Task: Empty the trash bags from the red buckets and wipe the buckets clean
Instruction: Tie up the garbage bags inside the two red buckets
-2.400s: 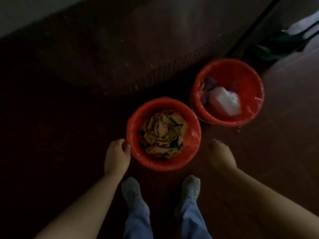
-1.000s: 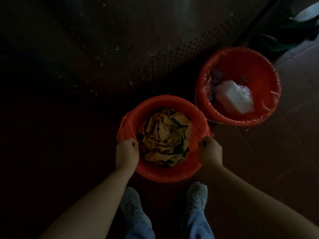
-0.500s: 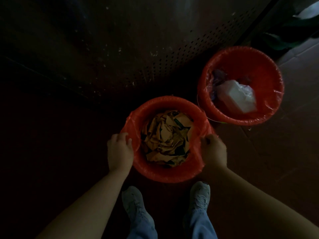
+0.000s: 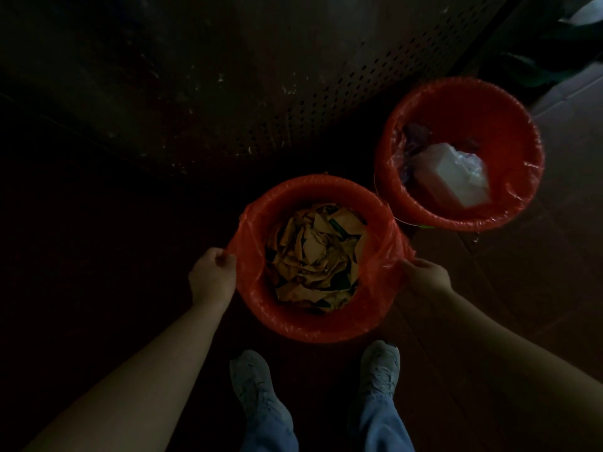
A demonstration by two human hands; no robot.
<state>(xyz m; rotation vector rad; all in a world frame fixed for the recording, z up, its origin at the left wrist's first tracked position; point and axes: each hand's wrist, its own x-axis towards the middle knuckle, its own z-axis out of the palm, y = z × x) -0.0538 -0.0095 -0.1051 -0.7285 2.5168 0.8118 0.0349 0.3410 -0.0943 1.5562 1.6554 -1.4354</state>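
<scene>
Two red buckets stand on the dark floor. The near bucket (image 4: 313, 327) sits just ahead of my feet, lined with a red trash bag (image 4: 249, 236) full of crumpled brown paper (image 4: 313, 256). My left hand (image 4: 212, 277) pinches the bag's loosened edge at the left rim. My right hand (image 4: 424, 272) grips the bag's edge at the right rim, pulled outward off the bucket. The far bucket (image 4: 456, 210) at the right holds a clear liner and a white plastic-wrapped item (image 4: 453, 172).
A dark perforated metal panel (image 4: 326, 76) rises right behind the buckets. Dark green and white objects (image 4: 538, 70) lie at the top right on lighter floor tiles. My two grey shoes (image 4: 257, 389) stand directly below the near bucket.
My hands went from the bucket's sides to the rim, took hold of the bag's edge and have pulled it outward off the rim on both sides.
</scene>
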